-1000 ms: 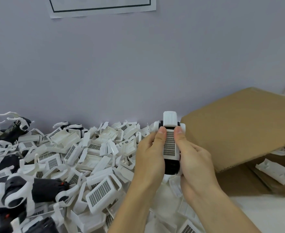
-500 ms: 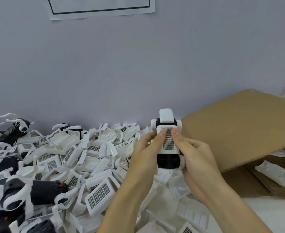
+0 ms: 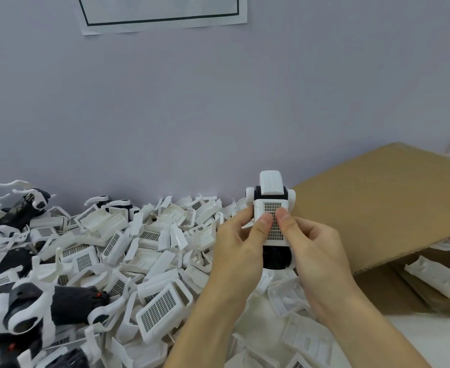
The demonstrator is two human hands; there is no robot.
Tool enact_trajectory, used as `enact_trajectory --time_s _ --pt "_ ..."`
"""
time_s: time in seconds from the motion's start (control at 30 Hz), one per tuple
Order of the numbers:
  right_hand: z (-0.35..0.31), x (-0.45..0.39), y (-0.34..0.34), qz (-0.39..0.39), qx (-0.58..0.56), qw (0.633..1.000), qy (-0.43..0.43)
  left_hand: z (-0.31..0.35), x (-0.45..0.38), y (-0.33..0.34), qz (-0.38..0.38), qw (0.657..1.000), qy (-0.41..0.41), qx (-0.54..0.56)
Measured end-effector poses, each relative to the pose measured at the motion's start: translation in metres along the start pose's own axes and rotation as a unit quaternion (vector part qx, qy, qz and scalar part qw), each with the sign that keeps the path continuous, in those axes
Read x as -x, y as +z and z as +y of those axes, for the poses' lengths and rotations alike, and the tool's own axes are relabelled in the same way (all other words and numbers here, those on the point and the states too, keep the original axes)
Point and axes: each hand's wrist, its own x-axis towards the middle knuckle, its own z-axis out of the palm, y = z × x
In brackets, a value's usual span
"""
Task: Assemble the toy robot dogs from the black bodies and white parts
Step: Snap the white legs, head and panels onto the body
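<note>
I hold one toy robot dog (image 3: pixel 271 192) upright above the pile, its white head pointing away from me and its black body end toward me. A white back cover with a grey grid sits on top of it. My left hand (image 3: pixel 238 247) grips its left side, thumb pressing on the grid. My right hand (image 3: pixel 315 251) grips its right side, thumb pressing beside the other. A heap of loose white grid covers (image 3: pixel 160 312) spreads across the left. Black bodies with white legs (image 3: pixel 59 304) lie at the lower left.
A tilted brown cardboard box flap (image 3: pixel 383 205) stands close on the right, with white parts (image 3: pixel 431 277) inside the box below it. A grey wall rises behind the pile, with a paper sheet (image 3: pixel 162 11) stuck on it. More dog bodies (image 3: pixel 24 208) lie at far left.
Both thumbs have slid down from the top of the grid cover toward its middle. The dog has shifted slightly left and lower in view, still held in both hands.
</note>
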Motion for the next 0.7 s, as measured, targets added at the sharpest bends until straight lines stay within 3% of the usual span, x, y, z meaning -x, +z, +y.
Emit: enact_trajectory --time_s 0.17,0.27,0.4,0.7 --pt "-0.002 -0.003 -0.003 -0.036 0.007 0.999 0.008 0.003 -0.002 -0.006 -0.022 0.997 -0.043 0.060" --pt "-0.003 -0.004 -0.004 -0.037 -0.009 0.999 0.015 0.002 -0.002 -0.013 -0.080 0.993 -0.048 0.077" --pt "-0.010 -0.004 -0.012 -0.109 -0.067 0.991 0.047 0.002 -0.002 -0.019 -0.110 0.988 -0.051 0.098" --pt "-0.004 -0.003 -0.008 -0.049 0.088 0.994 -0.033 0.000 0.000 -0.012 -0.030 0.997 -0.053 0.052"
